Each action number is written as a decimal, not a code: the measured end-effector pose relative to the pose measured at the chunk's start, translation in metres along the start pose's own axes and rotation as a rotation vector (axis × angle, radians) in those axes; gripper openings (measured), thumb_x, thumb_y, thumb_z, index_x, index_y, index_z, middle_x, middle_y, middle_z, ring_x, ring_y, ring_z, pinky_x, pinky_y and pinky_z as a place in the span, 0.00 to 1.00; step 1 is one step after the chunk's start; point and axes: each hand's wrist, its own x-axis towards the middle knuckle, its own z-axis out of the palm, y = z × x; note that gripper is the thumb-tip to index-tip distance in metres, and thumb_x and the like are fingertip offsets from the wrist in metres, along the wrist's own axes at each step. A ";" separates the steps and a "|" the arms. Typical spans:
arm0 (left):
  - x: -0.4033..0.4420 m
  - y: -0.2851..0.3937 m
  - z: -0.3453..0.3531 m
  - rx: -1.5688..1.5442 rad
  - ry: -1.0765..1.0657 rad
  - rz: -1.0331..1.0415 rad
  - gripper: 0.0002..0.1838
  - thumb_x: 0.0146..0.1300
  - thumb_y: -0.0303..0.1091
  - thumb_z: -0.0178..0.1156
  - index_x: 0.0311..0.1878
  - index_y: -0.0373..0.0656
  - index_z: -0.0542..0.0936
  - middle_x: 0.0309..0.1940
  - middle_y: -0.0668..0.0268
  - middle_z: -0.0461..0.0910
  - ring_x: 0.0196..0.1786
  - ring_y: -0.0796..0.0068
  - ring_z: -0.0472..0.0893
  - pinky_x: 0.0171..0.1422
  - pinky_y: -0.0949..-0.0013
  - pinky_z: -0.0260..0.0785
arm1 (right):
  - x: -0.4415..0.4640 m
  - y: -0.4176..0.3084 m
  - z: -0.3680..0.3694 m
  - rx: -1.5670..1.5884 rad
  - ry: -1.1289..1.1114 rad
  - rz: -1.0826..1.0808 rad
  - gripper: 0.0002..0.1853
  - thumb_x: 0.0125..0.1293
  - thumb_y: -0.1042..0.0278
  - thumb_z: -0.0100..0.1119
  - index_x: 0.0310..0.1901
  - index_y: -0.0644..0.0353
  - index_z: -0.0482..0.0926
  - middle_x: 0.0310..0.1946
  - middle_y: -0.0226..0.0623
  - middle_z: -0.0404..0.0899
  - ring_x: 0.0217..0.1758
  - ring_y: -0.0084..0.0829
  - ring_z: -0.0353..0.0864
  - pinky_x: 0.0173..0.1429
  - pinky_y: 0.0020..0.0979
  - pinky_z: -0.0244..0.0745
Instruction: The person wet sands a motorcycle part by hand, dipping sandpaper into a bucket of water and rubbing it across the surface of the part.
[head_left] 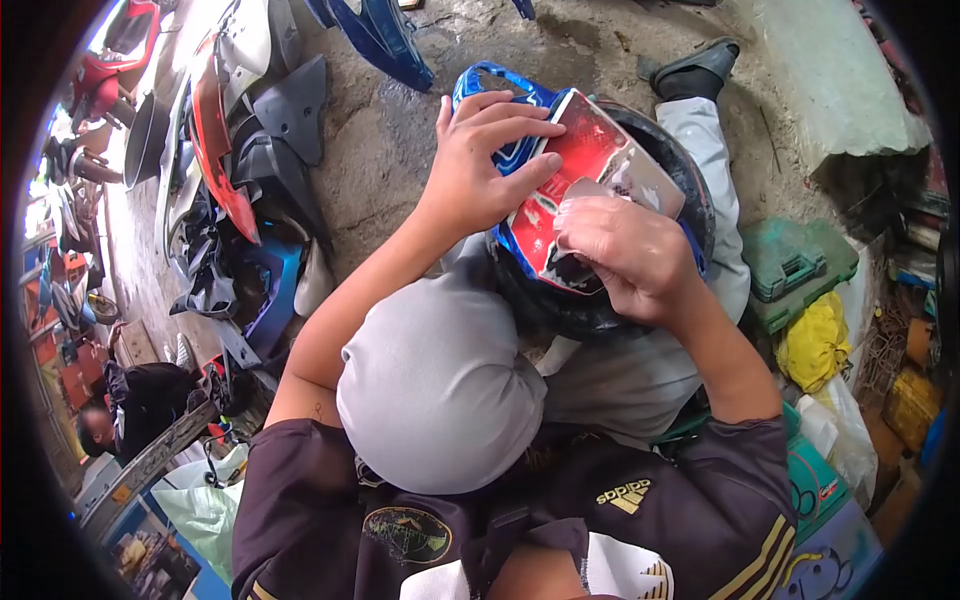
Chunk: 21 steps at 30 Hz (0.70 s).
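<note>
A red, blue and grey plastic panel [583, 150] with scraped patches lies tilted over a round black basin [700, 185] between the person's legs. My left hand [485, 160] rests on the panel's upper left side, its fingers spread and thumb on the red face. On the lower right part, my right hand [632, 252] has bent fingers pressed round a small pale sheet [590, 190] against the panel. Part of the sheet is hidden under the fingers. A bright blue curved part [490, 80] shows beyond my left hand.
Another blue fairing [385, 45] lies on the concrete floor ahead. Red, white and black body parts [215, 150] are piled left. At right are a green case [800, 265], a yellow bag [815, 340] and a concrete block [830, 90]. Another person [150, 400] is at lower left.
</note>
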 end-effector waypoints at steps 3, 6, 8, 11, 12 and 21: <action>0.013 -0.006 0.005 -0.005 0.082 0.047 0.22 0.66 0.49 0.73 0.60 0.54 0.94 0.65 0.63 0.90 0.79 0.51 0.75 0.89 0.39 0.50 | 0.002 0.055 -0.014 0.034 0.081 0.235 0.13 0.70 0.83 0.63 0.53 0.59 0.87 0.52 0.45 0.91 0.53 0.50 0.92 0.58 0.45 0.87; 0.002 -0.004 0.003 -0.014 0.041 0.015 0.22 0.66 0.49 0.72 0.60 0.53 0.94 0.66 0.63 0.89 0.78 0.51 0.75 0.88 0.36 0.49 | 0.003 0.042 -0.011 -0.012 0.078 0.192 0.12 0.71 0.82 0.63 0.53 0.59 0.87 0.50 0.46 0.91 0.51 0.50 0.93 0.57 0.43 0.88; 0.005 -0.005 0.002 0.004 0.055 0.030 0.22 0.66 0.50 0.72 0.59 0.54 0.94 0.66 0.63 0.89 0.78 0.51 0.75 0.88 0.34 0.48 | 0.009 -0.005 -0.002 0.010 0.008 -0.061 0.11 0.73 0.79 0.64 0.54 0.60 0.86 0.48 0.48 0.91 0.50 0.50 0.93 0.57 0.43 0.88; 0.007 -0.004 0.007 -0.012 0.058 0.019 0.22 0.65 0.50 0.72 0.59 0.54 0.94 0.66 0.64 0.89 0.78 0.52 0.75 0.88 0.33 0.47 | -0.004 0.054 -0.014 0.080 0.042 0.241 0.14 0.69 0.80 0.66 0.54 0.59 0.87 0.51 0.47 0.91 0.54 0.49 0.93 0.61 0.46 0.87; 0.007 -0.003 0.005 -0.010 0.053 0.004 0.22 0.65 0.50 0.72 0.59 0.54 0.94 0.66 0.64 0.89 0.78 0.52 0.75 0.88 0.33 0.47 | 0.011 0.058 -0.020 0.064 0.023 0.415 0.14 0.69 0.81 0.65 0.54 0.59 0.87 0.53 0.46 0.91 0.54 0.49 0.93 0.60 0.46 0.88; 0.005 0.001 -0.001 -0.008 0.030 0.000 0.21 0.66 0.49 0.72 0.58 0.55 0.94 0.65 0.66 0.89 0.78 0.54 0.75 0.88 0.32 0.46 | 0.006 0.041 -0.011 0.032 0.050 0.260 0.12 0.74 0.83 0.62 0.54 0.62 0.88 0.49 0.45 0.92 0.54 0.44 0.94 0.61 0.40 0.87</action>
